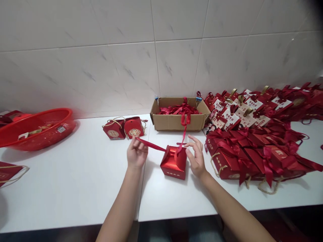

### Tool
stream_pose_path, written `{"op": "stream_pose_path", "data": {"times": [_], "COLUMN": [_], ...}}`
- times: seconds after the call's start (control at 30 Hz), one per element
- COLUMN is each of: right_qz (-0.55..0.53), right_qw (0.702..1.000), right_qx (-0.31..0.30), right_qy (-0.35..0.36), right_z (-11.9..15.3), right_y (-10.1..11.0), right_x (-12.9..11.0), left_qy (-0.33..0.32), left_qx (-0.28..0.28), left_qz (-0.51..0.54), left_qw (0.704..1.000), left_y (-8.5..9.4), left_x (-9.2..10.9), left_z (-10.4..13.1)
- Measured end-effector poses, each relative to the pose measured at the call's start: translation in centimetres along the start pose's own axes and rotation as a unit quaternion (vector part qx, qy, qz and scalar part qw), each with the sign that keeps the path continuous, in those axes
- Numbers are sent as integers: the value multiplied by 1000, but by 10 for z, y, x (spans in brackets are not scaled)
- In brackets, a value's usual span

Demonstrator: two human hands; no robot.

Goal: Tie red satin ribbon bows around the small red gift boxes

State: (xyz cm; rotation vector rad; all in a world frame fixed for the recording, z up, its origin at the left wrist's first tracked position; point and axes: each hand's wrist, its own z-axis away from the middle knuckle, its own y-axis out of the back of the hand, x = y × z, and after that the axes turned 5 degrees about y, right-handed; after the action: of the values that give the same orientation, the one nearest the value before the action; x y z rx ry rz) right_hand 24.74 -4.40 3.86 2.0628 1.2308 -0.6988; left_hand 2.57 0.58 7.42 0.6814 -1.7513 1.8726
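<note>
The line of gold characters on the front of the glossy red card box (173, 172) is too small for you to read. That box stands upright on the smooth white tabletop (75, 191), between your hands and nearer you than the brown corrugated-cardboard carton (176, 123). Your left hand (137, 153) is closed in a pinch on the free end of a flat, shiny red ribbon (152, 145), stretched taut from the box's curved top flaps. Your right hand (196, 156) is half open at the box's other side, thumb and fingers apart; whether it touches any ribbon you cannot tell. A narrow twisted red strand (184, 132) links the flaps to the carton, which holds tangled red ribbons (176, 109). Round gold emblems mark two small red boxes with twine handles (114, 131). At right, white printed tags (230, 118) sit above bow-tied red boxes (252, 154); at left, a translucent red plastic basin (42, 141) bears a white sticker.
</note>
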Motion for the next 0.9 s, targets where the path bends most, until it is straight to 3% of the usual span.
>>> {"op": "stream_pose_path", "data": {"times": [0.07, 0.13, 0.17, 0.23, 0.27, 0.33, 0.4, 0.43, 0.5, 0.63, 0.7, 0.9], "right_qz": [5, -2, -2, 6, 10, -1, -50, -84, -156, -248, -286, -434], "right_qw": [998, 997, 996, 993, 991, 987, 981, 975, 960, 936, 925, 851], "right_qx": [50, 34, 12, -27, -36, -48, -76, -94, -120, -120, -100, -40], "right_qy": [-35, -74, -91, -116, -127, -150, -173, -182, -199, -222, -227, -293], "right_z": [-2, -3, -4, -5, -5, -5, -5, -5, -5, -5, -6, -8], "right_y": [0, 1, 0, -1, -2, -5, -7, -9, -11, -12, -11, -7], "right_x": [7, 15, 19, 26, 28, 31, 31, 30, 27, 22, 20, 12], "left_qy": [12, 34, 49, 100, 134, 195, 226, 224, 212, 185, 167, 56], "left_qx": [75, 129, 129, 57, -1, -102, -155, -166, -191, -275, -287, -219], "left_qz": [59, 23, -27, -178, -267, -433, -547, -582, -607, -568, -550, -418], "left_qw": [995, 991, 990, 977, 954, 874, 791, 764, 742, 753, 767, 880], "left_y": [5, 8, 9, 7, 6, 3, 0, 0, -1, -2, -2, 2], "left_x": [11, 13, 11, 4, 0, -8, -13, -14, -15, -12, -9, -8], "left_z": [-6, -9, -8, -5, -3, 3, 8, 10, 11, 11, 11, 9]}}
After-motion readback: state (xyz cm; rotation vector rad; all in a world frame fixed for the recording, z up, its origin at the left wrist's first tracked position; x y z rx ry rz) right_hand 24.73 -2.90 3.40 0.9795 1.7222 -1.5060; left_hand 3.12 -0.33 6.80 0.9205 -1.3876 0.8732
